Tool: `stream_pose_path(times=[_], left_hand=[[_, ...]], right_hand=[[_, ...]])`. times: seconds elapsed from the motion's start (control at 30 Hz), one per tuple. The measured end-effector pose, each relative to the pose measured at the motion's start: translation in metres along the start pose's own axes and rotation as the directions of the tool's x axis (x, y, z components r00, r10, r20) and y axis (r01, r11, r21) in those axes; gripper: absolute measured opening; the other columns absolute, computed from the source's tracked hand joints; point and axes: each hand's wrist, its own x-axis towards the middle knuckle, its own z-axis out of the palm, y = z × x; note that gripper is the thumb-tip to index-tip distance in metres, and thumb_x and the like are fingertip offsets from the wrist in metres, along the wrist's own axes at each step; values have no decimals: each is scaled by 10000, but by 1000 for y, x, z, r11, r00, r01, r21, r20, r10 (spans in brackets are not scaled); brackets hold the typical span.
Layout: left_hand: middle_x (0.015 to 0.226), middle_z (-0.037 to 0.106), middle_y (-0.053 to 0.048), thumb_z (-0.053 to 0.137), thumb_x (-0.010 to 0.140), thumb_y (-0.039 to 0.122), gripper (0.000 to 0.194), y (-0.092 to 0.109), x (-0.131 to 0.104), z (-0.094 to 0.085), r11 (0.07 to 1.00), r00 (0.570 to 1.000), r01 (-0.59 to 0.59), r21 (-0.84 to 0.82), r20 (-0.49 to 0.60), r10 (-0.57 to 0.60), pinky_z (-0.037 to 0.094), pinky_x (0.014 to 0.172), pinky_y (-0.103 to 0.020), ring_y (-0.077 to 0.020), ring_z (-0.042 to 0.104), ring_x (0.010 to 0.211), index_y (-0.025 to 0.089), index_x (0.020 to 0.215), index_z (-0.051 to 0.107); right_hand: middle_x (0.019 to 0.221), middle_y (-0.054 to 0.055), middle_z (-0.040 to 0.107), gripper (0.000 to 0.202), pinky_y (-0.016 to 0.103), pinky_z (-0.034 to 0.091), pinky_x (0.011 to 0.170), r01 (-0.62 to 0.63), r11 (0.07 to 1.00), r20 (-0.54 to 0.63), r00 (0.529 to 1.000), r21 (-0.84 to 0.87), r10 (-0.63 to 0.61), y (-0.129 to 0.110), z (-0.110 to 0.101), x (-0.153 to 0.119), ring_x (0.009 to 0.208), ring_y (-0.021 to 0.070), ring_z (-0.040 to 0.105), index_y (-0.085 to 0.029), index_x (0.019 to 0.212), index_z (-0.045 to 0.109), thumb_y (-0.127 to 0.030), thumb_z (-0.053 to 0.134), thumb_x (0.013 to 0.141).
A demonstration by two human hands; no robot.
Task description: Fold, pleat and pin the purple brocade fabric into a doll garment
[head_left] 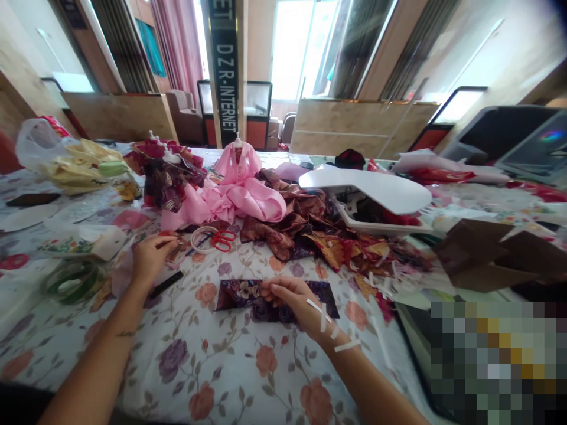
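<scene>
A folded strip of dark purple floral fabric [319, 292] lies on the flowered tablecloth [230, 378] in front of me. My right hand [290, 297] rests over its middle, thumb and fingertips pinched on the cloth. White strips of tape [323, 317] stick to that wrist. Further left, my left hand [153, 255] is above a small heap of scraps, its fingers bent together; whatever sits between them is too small to make out. Close to it are red-handled scissors [222, 239], a white tape roll [199, 239] and a narrow black tool [167, 284].
Behind are a doll form in a pink dress [239, 162], pink satin [230, 203] and brown patterned fabric [305, 215]. A white tray [376, 225] with a lid stands back right, near a brown box [478, 254]. Green tape rolls [73, 282] lie left.
</scene>
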Motion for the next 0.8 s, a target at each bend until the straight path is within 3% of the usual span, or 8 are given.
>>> stream_pose_path(times=[0.13,0.27,0.33,0.43,0.5,0.57,0.67,0.8], left_hand=[[747,734,-39,617,684,303,164,-18,17,4,999,999,35,27,38,-36,504,722,-324,-231,669,723,199,759,721],[702,717,-45,599,700,275,154,-8,28,8,999,999,3,38,34,-4,498,712,-334,-243,664,721,183,764,705],[692,703,-55,576,750,287,164,13,20,12,999,999,-46,14,27,45,496,726,-351,-244,654,723,178,757,699],[831,703,-51,562,823,337,194,63,-16,21,973,972,-205,-109,92,216,500,774,-326,-210,645,801,205,804,704],[885,693,-33,597,831,340,167,98,-49,29,893,880,-355,-277,223,419,501,823,-304,-188,641,857,224,804,715],[917,697,-13,616,834,299,122,124,-77,38,836,811,-404,-372,277,515,508,828,-280,-167,642,876,250,820,728],[952,715,-51,575,871,204,159,145,-101,51,745,794,-372,-554,227,565,518,822,-289,-169,645,899,221,907,729],[924,733,-53,585,867,199,165,154,-110,60,666,766,-360,-654,200,611,527,813,-320,-180,652,882,236,925,735]], right_hand=[[771,57,707,312,263,432,631,-13,1000,-49,999,16,14,8,-4,-2,682,144,600,-152,837,725,-428,717,694],[775,66,709,327,269,437,634,11,1000,-67,998,20,-10,11,-7,-2,700,157,609,-143,838,723,-434,725,689],[766,63,710,320,264,439,626,19,999,-80,997,32,-16,9,-6,-2,686,151,607,-142,830,725,-428,734,686],[757,55,711,304,241,437,608,4,995,-75,997,96,3,1,-1,-2,658,126,602,-145,834,731,-407,751,682],[778,51,714,309,228,442,602,-7,985,-31,999,172,12,-5,3,-1,663,119,609,-154,864,734,-398,761,677],[799,48,714,315,218,448,597,-7,969,14,1000,247,3,-10,6,-2,672,117,616,-161,890,733,-383,772,670],[733,26,691,259,193,439,562,-2,947,5,1000,323,0,-13,7,-5,621,96,592,-158,822,729,-334,800,645],[649,-2,617,238,173,424,540,-60,918,18,998,392,58,-8,5,-14,571,71,532,-158,701,687,-332,818,606]])
